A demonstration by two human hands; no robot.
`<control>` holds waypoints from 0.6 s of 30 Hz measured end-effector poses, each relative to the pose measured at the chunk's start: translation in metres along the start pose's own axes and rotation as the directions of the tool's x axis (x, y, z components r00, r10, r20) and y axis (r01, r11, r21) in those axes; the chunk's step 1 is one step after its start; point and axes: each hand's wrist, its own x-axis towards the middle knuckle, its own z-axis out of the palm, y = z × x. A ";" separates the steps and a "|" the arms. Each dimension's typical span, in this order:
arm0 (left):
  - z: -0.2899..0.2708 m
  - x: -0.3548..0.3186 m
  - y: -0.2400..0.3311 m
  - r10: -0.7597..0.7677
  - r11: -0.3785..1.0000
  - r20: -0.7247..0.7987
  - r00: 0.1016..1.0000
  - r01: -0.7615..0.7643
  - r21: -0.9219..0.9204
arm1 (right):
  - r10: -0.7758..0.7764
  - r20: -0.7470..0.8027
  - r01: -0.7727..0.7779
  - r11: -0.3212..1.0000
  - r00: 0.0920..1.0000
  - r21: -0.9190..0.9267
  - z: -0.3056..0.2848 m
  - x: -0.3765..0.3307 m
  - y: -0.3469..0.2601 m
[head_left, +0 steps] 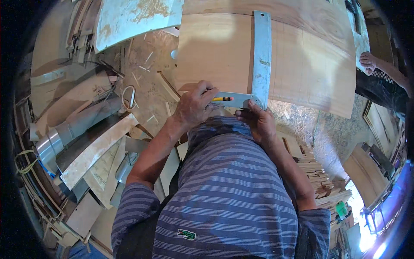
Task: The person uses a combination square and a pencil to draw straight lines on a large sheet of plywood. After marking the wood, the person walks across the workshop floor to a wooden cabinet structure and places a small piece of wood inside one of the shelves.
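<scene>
A large wooden board lies in front of me. Across it rests a worn metal carpenter's square, its long blade pointing away from me and its short arm along the board's near edge. My right hand pinches the square at its corner, thumb on top and fingers beneath. Closed around a yellow pencil, my left hand sits at the far left end of the short arm. The pencil's eraser end points right, while its tip is hidden by the hand.
Another person's hand is at the far right, beside a pale panel. A stained white sheet stands at the back left. Offcuts and a metal tube crowd the left side. Stacked wood strips lie at the right.
</scene>
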 end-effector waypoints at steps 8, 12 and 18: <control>0.004 -0.006 -0.007 0.071 0.997 -0.038 0.997 -0.072 -0.020 | -0.001 0.001 0.001 0.997 1.000 -0.080 -0.004 -0.004 0.000; 0.005 -0.008 -0.007 0.093 0.996 -0.102 0.990 -0.094 -0.005 | 0.026 -0.026 -0.026 0.999 0.999 -0.022 -0.003 -0.004 0.002; 0.009 -0.009 -0.017 0.081 0.997 -0.084 0.993 -0.080 0.009 | 0.016 -0.017 -0.016 1.000 1.000 -0.009 0.003 -0.004 -0.002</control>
